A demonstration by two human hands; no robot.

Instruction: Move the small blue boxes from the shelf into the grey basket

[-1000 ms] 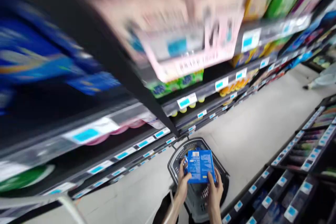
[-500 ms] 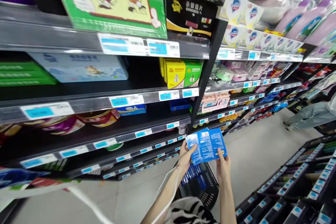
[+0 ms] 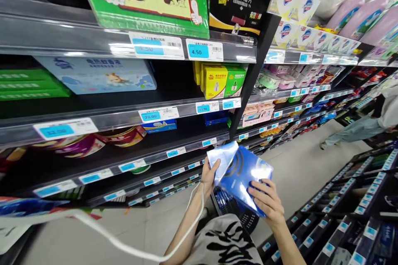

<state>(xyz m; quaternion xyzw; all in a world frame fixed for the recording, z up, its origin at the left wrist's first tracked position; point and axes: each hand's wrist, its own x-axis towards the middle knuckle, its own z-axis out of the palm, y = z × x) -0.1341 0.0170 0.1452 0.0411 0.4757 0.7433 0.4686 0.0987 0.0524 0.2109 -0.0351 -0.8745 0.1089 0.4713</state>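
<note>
A flat blue box (image 3: 242, 174) with dark curved rings on its front is between my two hands, tilted over the aisle. My left hand (image 3: 209, 172) grips its pale, shiny left part, thumb on the near side. Across the right of the front lies my right hand (image 3: 269, 203), fingers bent over the glossy face. Glare hides some of the printing. Below the box, a dark shopping basket (image 3: 248, 219) with blue packs (image 3: 224, 198) inside is partly covered by the box and my patterned shirt.
Shelves of boxed goods run along the left, with price tags on the shelf edges (image 3: 158, 114). Another low rack (image 3: 338, 227) stands on the right. A person in light trousers (image 3: 351, 132) is farther down the aisle. A white cable (image 3: 124, 244) crosses my left forearm.
The blue box has turned from its text-and-barcode face to its ringed front. My right hand has shifted from the lower edge onto that face. The view has moved slightly.
</note>
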